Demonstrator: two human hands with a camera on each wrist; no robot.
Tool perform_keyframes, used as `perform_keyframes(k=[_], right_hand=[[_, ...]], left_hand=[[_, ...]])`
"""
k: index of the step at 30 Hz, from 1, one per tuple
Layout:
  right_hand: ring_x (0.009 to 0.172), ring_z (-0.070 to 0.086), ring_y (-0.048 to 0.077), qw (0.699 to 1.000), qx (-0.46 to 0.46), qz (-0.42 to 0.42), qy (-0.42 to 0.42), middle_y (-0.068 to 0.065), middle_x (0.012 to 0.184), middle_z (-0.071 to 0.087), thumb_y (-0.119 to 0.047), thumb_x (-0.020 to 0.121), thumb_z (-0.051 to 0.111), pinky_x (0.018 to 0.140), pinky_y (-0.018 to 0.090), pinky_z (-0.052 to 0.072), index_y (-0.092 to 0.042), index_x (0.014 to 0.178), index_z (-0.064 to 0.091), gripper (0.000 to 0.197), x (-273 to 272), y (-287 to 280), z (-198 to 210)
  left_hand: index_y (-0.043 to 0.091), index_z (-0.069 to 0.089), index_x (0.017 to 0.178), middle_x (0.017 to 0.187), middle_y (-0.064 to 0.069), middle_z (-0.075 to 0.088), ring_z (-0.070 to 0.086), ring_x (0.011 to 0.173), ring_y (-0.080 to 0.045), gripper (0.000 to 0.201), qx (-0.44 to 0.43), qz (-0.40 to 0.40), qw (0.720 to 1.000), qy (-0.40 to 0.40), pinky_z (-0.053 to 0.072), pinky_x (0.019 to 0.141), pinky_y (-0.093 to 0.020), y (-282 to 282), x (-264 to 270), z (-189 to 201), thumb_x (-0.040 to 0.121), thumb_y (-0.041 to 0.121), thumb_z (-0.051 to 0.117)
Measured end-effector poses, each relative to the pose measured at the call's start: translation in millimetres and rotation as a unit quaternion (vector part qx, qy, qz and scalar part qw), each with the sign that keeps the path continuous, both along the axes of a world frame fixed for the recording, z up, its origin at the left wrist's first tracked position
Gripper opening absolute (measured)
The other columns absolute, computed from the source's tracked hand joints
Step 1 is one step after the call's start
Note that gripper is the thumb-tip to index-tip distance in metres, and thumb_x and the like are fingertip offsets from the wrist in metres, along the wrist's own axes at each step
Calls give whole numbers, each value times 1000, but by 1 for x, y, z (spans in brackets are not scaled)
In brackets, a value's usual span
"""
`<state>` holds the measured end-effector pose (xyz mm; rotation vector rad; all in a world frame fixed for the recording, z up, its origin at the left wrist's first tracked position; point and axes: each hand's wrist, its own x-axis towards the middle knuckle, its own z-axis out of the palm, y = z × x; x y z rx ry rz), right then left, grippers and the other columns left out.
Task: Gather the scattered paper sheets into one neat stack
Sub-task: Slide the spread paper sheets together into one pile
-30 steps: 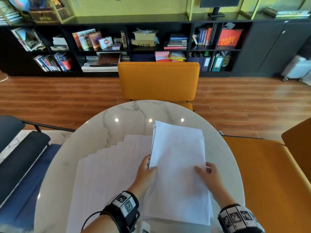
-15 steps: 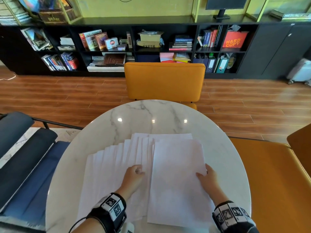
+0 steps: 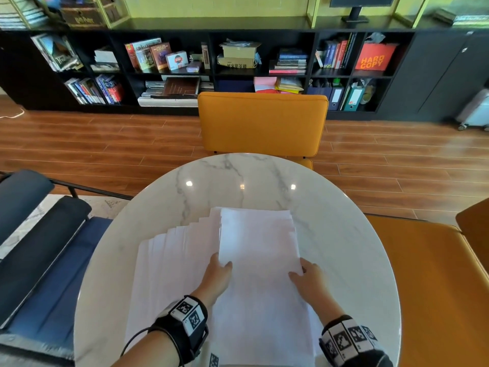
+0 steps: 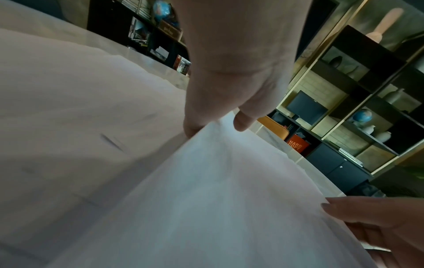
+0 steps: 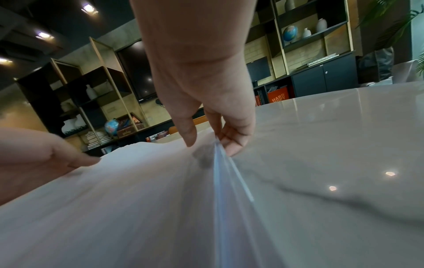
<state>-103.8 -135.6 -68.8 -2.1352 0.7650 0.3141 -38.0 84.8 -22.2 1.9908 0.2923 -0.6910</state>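
A gathered stack of white sheets (image 3: 260, 263) lies on the round marble table (image 3: 344, 260), overlapping a fan of several spread sheets (image 3: 174, 263) to its left. My left hand (image 3: 221, 268) pinches the stack's left edge, thumb on top and fingers under it; the left wrist view shows that stack (image 4: 218, 190) held by the left hand (image 4: 213, 125). My right hand (image 3: 301, 272) pinches the right edge, thumb on the paper. In the right wrist view the right hand (image 5: 211, 145) holds the stack (image 5: 160, 190) with its fingers under the raised edge.
An orange chair (image 3: 262, 125) stands at the table's far side. An orange bench (image 3: 434, 287) runs along the right and a dark blue seat (image 3: 39, 260) along the left. Bookshelves (image 3: 185, 67) line the back wall. Bare marble shows beyond the sheets.
The stack was tilted up on its edge a second ago and now lies flat over the fan. My left hand let go, touched the spread sheets, then came back to pinch the stack's left edge.
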Motion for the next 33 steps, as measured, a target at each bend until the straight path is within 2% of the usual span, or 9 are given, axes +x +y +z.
perform_keyframes(k=[5,8,11,14,19,24,29,31,33], right_hand=[[115,56,31,1000,-3,-7,8,13,131,52,-29,86,59,94,31,45,-10,141,43,60,-5,12,15],[95,53,25,1000,-5,-9,-7,8,114,45,-27,88,60,83,24,38,-7,136,48,53,-11,8,18],[96,56,26,998,4,-41,-45,10,118,48,-27,86,65,90,28,42,-4,130,55,51,-16,3,18],[95,59,26,994,28,-71,-74,12,119,56,-33,84,67,87,32,46,-7,125,57,50,-21,-1,16],[74,71,17,969,179,-116,-121,5,87,74,-19,85,66,60,24,56,-12,108,63,24,-29,2,21],[69,70,22,959,209,-141,-128,9,83,72,-9,85,65,53,24,55,-8,115,54,32,-34,10,13],[86,69,32,970,167,-135,-115,19,102,71,-7,84,65,73,39,56,-3,125,53,43,-39,25,-1],[92,68,35,972,154,-142,-102,22,109,69,-6,84,64,77,40,54,-2,126,52,44,-37,29,-7],[97,67,35,978,124,-140,-87,22,113,68,-10,82,66,82,41,54,-1,126,54,46,-33,29,-15]], left_hand=[[16,38,135,127,-1,56,56,112,-24,49,-45,40,998,-24,45,87,-31,3,-5,3,88,11,50],[21,49,123,103,3,65,64,93,-20,50,-63,32,997,-44,52,73,-31,6,-7,3,80,-3,44],[22,53,120,103,2,68,67,92,-19,49,-84,34,994,-63,56,77,-34,5,-11,8,79,-3,44],[26,53,115,103,6,67,68,86,-13,45,-114,27,991,-67,53,61,-20,5,-15,20,81,-3,47],[26,53,115,102,7,68,68,88,-13,41,-140,14,988,-62,57,72,-28,13,-21,33,82,2,51],[28,54,99,102,-3,67,66,89,-22,31,-96,-1,994,-49,54,76,-37,26,-24,22,81,3,53],[10,40,61,61,-6,37,33,57,-22,18,32,-5,996,-78,27,53,-29,30,-18,3,73,1,48],[9,36,51,57,-11,36,31,58,-28,21,82,-4,990,-117,31,54,-32,31,-11,-3,67,3,49],[0,44,54,66,-24,49,43,65,-44,17,127,-12,983,-130,49,65,-40,32,-3,-5,68,7,53]])
